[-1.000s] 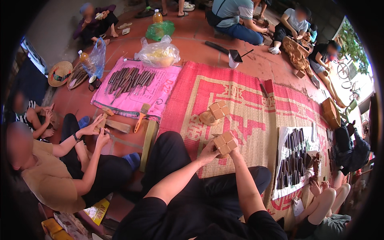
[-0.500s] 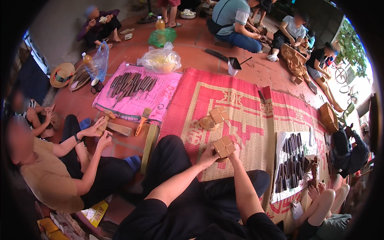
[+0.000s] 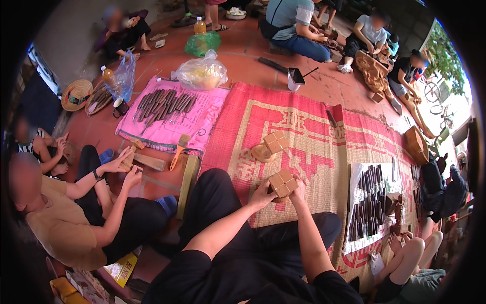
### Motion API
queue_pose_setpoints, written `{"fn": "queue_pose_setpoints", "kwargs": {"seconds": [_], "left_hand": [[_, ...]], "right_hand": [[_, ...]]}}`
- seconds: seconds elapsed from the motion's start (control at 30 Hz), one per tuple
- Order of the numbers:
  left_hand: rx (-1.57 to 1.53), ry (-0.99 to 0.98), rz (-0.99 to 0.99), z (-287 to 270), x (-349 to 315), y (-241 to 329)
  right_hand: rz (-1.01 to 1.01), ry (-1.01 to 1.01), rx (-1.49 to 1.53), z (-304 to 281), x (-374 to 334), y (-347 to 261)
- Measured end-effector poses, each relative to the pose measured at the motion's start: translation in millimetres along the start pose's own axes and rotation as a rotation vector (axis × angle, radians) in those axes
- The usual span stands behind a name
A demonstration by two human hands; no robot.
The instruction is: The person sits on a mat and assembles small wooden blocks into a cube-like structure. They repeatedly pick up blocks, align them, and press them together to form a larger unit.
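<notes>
Between my two hands is a square brown block (image 3: 283, 183), its top divided by pale crossing lines; it looks like wood. My left hand (image 3: 261, 197) grips its left side, fingers curled around the edge. On the opposite side my right hand (image 3: 298, 189) closes on the right edge, its fingertips partly hidden. Below the block shows a bit of a darker rounded part, mostly covered. A similar square block (image 3: 276, 142) rests tilted against or on a round wooden piece (image 3: 263, 153) just beyond, on the red and tan woven mat (image 3: 309, 202).
Dark-handled carving tools (image 3: 164, 105) lie on a pink sheet at the left, and more tools (image 3: 368, 202) on a white sheet at the right. A brush (image 3: 178, 152) and a mallet (image 3: 148, 160) lie near a seated co-worker (image 3: 66, 218). A white cup (image 3: 294, 81) stands ahead.
Both hands and the block stay nearly in place, with the block turned or tilted slightly. The whole view has shifted a little.
</notes>
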State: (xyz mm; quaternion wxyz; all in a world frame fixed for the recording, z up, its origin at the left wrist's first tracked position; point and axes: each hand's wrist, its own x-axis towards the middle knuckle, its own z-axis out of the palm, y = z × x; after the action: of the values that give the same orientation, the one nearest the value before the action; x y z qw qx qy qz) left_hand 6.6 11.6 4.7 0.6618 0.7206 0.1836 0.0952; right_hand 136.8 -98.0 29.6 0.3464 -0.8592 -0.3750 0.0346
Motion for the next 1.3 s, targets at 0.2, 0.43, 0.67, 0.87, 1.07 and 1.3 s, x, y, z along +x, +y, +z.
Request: {"fn": "queue_pose_setpoints", "kwargs": {"seconds": [0.2, 0.43, 0.67, 0.87, 1.07, 1.3], "left_hand": [[-0.035, -0.035, -0.011, 6, 2, 10], [-0.159, 0.015, 0.073, 4, 2, -7], [-0.066, 0.017, 0.028, 2, -3, 18], [-0.149, -0.005, 0.033, 5, 4, 5], [-0.088, -0.018, -0.002, 5, 4, -1], [-0.092, 0.02, 0.049, 5, 0, 10]], "right_hand": [[0.098, 0.027, 0.024, 20, -7, 46], [0.084, -0.105, -0.054, -10, 12, 5], [0.256, -0.014, 0.015, 28, 0, 34], [0.154, -0.082, 0.044, 19, 14, 37], [0.019, -0.118, -0.177, 23, 21, 26], [-0.028, -0.172, -0.301, 9, 16, 36]]}}
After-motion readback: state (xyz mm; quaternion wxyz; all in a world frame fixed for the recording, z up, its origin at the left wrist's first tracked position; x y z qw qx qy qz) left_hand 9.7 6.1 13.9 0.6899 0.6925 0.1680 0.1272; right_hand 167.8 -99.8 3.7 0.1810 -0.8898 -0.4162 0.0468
